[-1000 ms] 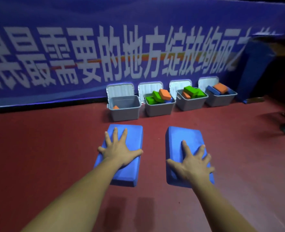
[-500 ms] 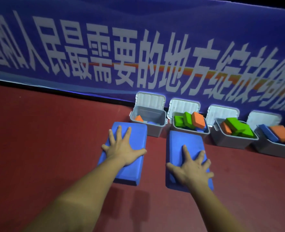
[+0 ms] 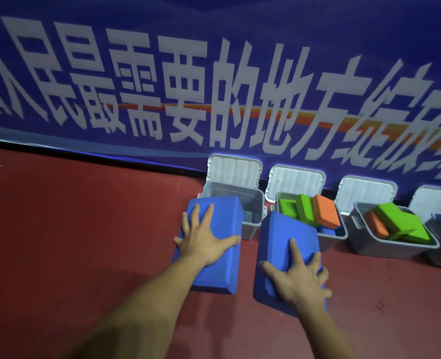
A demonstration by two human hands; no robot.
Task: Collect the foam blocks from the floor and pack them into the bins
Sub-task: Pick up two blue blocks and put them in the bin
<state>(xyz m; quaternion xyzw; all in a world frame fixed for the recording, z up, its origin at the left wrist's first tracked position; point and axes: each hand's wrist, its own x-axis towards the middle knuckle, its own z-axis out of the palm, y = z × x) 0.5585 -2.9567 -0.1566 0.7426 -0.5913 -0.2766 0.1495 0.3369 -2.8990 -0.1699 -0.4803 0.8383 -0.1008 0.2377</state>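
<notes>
Left hand spread over top of left block, thumb and little finger clamping its long edges; right hand in same grip on right block. Both blocks held off floor, far ends at bin row. Left block overlaps near rim of end bin, which shows bare inner wall. Right block in front of second bin, already heaped. Best bet: both into end bin, one at a time; tip far end down, lay flat, let go only once inside rim. Span grip looks weak, so squeeze steadily
</notes>
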